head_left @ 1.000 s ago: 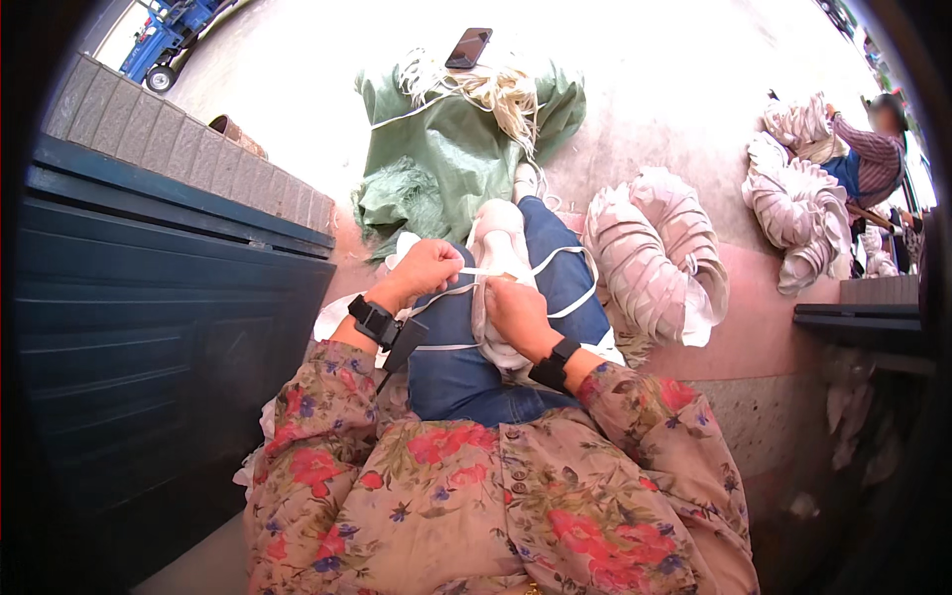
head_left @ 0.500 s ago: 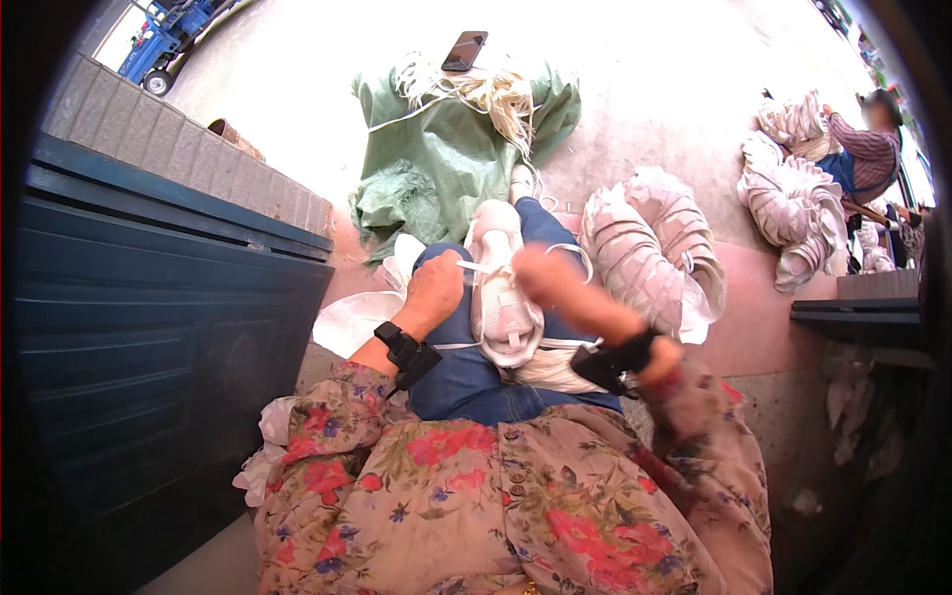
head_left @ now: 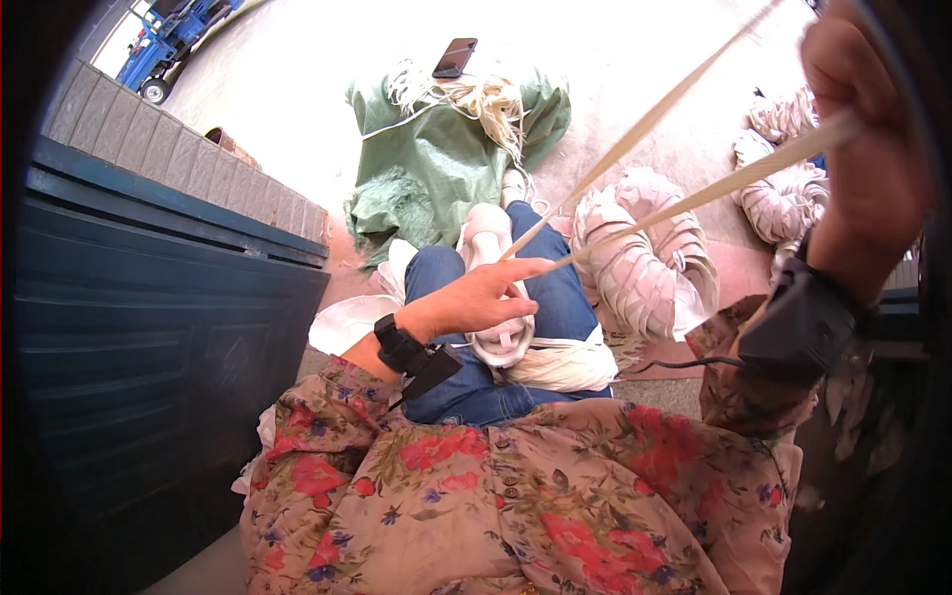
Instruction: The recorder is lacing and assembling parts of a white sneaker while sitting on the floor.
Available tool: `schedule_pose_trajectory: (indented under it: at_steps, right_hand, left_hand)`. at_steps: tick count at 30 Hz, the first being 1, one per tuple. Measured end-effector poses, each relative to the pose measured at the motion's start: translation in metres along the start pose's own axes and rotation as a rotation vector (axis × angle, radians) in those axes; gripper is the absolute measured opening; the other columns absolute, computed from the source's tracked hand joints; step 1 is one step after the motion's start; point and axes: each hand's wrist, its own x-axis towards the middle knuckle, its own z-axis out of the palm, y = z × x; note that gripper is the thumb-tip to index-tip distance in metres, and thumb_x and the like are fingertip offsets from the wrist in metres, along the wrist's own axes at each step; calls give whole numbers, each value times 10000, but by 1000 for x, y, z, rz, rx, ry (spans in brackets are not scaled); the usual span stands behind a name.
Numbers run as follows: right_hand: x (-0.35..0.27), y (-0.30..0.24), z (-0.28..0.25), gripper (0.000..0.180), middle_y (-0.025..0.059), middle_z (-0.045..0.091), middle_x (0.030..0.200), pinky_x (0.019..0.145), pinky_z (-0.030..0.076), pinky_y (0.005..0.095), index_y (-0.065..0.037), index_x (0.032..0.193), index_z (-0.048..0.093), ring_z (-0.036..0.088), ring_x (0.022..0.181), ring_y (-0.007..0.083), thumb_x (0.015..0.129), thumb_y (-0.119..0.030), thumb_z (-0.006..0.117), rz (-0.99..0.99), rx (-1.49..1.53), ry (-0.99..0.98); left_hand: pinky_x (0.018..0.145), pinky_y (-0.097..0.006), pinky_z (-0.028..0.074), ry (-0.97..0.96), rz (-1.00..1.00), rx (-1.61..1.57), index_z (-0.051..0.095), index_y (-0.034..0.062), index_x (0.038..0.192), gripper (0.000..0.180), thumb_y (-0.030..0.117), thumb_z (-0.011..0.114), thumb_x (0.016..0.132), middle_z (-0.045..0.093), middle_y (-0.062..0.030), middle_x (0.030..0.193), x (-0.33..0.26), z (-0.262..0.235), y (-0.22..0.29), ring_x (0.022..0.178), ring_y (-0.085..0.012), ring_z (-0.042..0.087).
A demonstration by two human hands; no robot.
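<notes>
The dark blue panel (head_left: 149, 327) filled the left side of the view, under a brick ledge (head_left: 178, 169), and pale concrete ground (head_left: 327, 89) spread beyond it toward the top edge. The person sat in a floral garment (head_left: 516, 496) and blue jeans (head_left: 565, 297), legs stretched out toward a green sack (head_left: 426, 169) lying on the ground. On the far edge of that sack lay a heap of loose pale fibre (head_left: 476, 99) and, just past it, a dark phone (head_left: 454, 58). To the right of the legs sat a coiled bundle (head_left: 645, 258) of wound pale strip, with more such bundles (head_left: 783, 198) farther right. A white wound roll (head_left: 506, 342) rested on the lap. The right hand (head_left: 863, 149) was raised high at the upper right corner of the view, clenched around the two pale strips (head_left: 714, 188), which ran taut and slanting down to the lap. The left hand (head_left: 486, 297) lay low over the knees with its fingers stretched out; the strips met at its fingertips (head_left: 545, 266), though it could not be told whether they were pinched there or only guided. Each wrist wore a black band (head_left: 402, 345). The work in hand looked like drawing out a length of strip. The next move seemed to call for keeping both strips tight and apart while the left fingers steadied the low end against the roll.
</notes>
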Motion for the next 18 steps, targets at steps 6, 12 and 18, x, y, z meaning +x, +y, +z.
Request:
schedule_pose_trajectory:
  at_steps: [6,12,18]
  right_hand:
    - [-9,-2,-40,196,143,556,874,797,407,323,8,819,511,518,901,197,884,-114,372,-137,-427,365]
    - [-133,-37,-197,301,28,369,631,591,328,309,-20,715,444,336,570,148,888,-223,303,-73,-178,873]
    - [-167,130,-170,180,-2,553,709,545,394,192,-55,956,591,498,616,71,821,-160,533,658,-974,690]
  left_hand:
    - [418,-188,347,180,63,241,542,29,954,148,126,475,864,486,23,684,-48,-109,-1,496,-44,420]
    - [360,-170,231,1125,-346,-542,499,80,855,128,205,487,876,360,56,568,-158,-211,-9,403,-23,307]
    - [517,-234,447,1272,-512,-333,509,98,792,113,200,550,819,456,26,605,-177,-202,-54,576,-108,530]
